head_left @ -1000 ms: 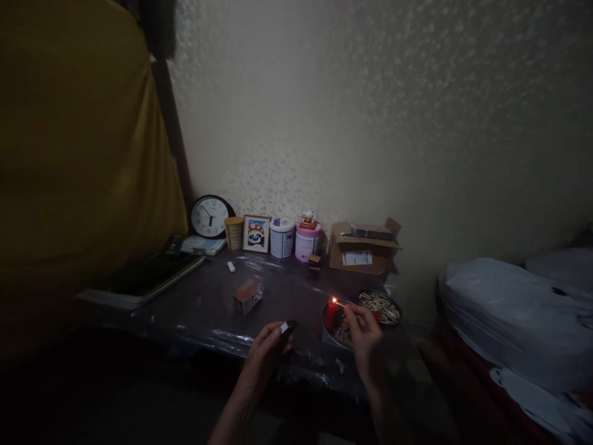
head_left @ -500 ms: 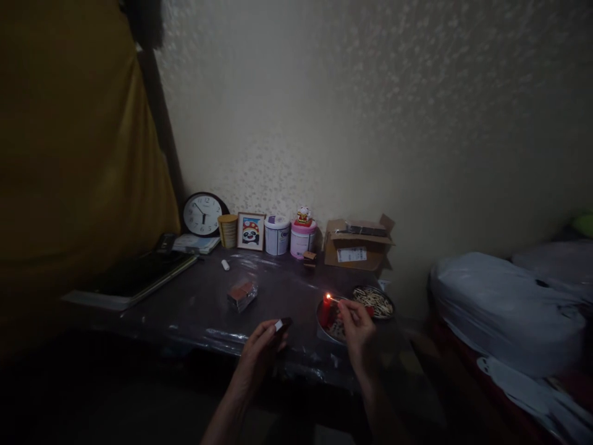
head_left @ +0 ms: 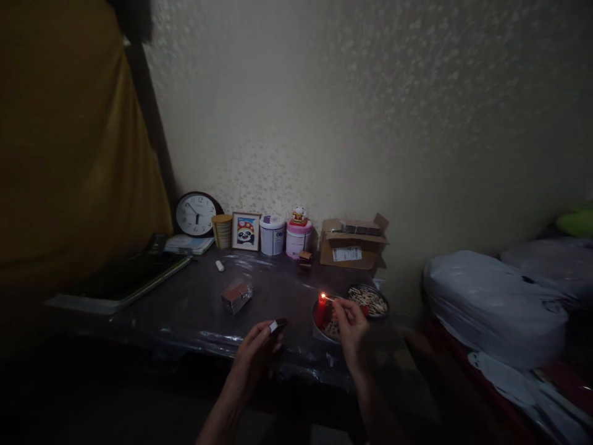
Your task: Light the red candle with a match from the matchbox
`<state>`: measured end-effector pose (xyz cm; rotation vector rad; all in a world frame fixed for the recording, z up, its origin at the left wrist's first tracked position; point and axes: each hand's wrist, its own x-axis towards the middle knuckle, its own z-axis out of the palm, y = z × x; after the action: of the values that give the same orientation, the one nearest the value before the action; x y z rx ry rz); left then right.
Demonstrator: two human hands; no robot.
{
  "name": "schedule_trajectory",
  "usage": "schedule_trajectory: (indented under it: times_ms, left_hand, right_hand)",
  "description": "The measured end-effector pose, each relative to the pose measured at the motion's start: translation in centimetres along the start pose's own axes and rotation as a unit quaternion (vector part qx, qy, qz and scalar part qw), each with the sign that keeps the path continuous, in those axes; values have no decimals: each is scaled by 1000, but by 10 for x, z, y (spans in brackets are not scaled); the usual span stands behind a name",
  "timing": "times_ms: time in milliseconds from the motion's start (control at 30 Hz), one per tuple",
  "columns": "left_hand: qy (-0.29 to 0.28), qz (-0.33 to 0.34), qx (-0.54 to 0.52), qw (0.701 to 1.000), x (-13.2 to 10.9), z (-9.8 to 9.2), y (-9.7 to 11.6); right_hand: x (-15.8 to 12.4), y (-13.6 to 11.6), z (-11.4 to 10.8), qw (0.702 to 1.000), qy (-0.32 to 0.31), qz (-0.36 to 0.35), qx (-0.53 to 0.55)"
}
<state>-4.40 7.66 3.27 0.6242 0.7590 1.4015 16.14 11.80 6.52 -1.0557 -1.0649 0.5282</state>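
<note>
A red candle (head_left: pixel 320 312) stands in a round dish (head_left: pixel 330 337) near the table's front right. My right hand (head_left: pixel 352 324) pinches a thin matchstick (head_left: pixel 329 298), its tip at the small flame on top of the candle. Whether the flame is on the wick, the match or both is too small to tell. My left hand (head_left: pixel 254 351) is closed on a small dark box with a white end (head_left: pixel 277 324), just left of the dish. Behind my right hand is a second round dish (head_left: pixel 388 307) full of matchsticks.
A wrapped pack of small boxes (head_left: pixel 237 295) lies mid-table. Along the wall stand a clock (head_left: pixel 196 214), a picture frame (head_left: pixel 246 232), tubs (head_left: pixel 272 237) and a cardboard box (head_left: pixel 349 252). White bags (head_left: pixel 493 303) lie to the right.
The view has shifted slightly, so the scene sits a little further left. Both hands keep their holds, and the match tip remains at the candle top.
</note>
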Motion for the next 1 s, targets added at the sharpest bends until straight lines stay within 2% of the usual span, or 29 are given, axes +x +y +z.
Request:
schedule_trajectory:
  times_ms: [1000]
  left_hand:
    - [14,-1,1,1000,-3,5,4]
  right_hand:
    - [1,-2,3,1000,9,13,1]
